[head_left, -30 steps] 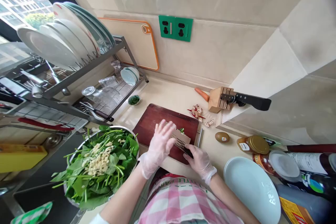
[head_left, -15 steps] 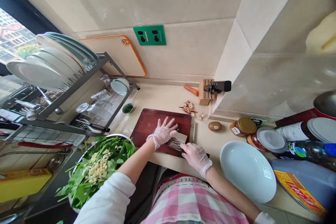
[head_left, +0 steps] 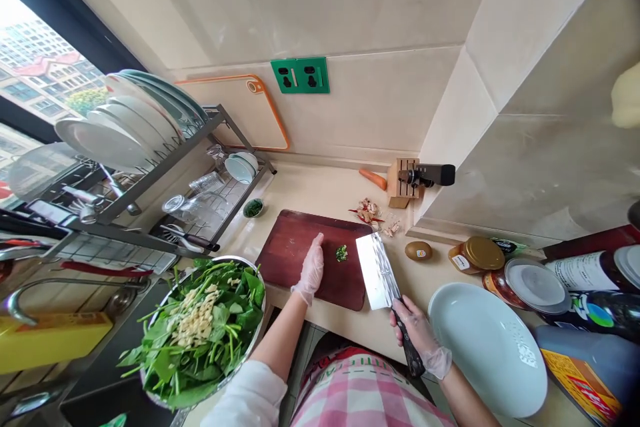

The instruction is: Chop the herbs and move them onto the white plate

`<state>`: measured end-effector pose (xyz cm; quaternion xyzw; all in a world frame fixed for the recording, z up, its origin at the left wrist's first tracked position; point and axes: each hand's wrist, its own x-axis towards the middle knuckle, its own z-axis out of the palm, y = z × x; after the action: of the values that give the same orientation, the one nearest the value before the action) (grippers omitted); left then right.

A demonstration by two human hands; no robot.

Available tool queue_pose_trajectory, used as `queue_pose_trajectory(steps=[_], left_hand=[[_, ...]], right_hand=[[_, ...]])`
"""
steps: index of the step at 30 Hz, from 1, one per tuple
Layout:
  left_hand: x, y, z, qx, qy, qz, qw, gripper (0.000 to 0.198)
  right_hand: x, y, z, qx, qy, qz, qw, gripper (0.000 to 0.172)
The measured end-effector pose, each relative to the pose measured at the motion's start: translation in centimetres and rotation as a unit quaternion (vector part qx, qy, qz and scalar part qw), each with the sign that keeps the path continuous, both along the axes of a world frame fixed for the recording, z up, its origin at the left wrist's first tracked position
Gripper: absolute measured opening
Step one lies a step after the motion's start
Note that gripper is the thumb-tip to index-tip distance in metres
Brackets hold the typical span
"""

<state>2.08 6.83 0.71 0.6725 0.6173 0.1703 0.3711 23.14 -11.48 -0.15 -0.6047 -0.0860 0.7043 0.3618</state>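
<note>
Cleaver (head_left: pixel 377 270) points away toward the wall, handle squeezed tight in right hand (head_left: pixel 419 337); left hand (head_left: pixel 311 271) lies flat on board (head_left: pixel 290 253).

board (head_left: pixel 295 253) – dark red | socket (head_left: pixel 300 75) – green | apron (head_left: pixel 360 397) – pink-white check

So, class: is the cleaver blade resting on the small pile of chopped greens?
No: the cleaver is held off to the right of the chopped greens.
</note>
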Motion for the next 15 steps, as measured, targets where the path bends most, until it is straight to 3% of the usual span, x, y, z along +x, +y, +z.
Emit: queue_pose_trajectory(steps=[7, 15], left_hand=[[3.1, -1.2, -3.3, -0.004, -0.022, -0.065, 0.998, 0.054], [3.9, -1.4, -3.0, 0.043, 0.052, -0.107, 0.992, 0.054]], right_hand=[[-2.4, 0.8, -1.0, 0.01, 0.005, 0.005, 1.0, 0.046], [-6.4, 3.1, 0.6, 0.014, 0.035, 0.008, 0.999, 0.033]])
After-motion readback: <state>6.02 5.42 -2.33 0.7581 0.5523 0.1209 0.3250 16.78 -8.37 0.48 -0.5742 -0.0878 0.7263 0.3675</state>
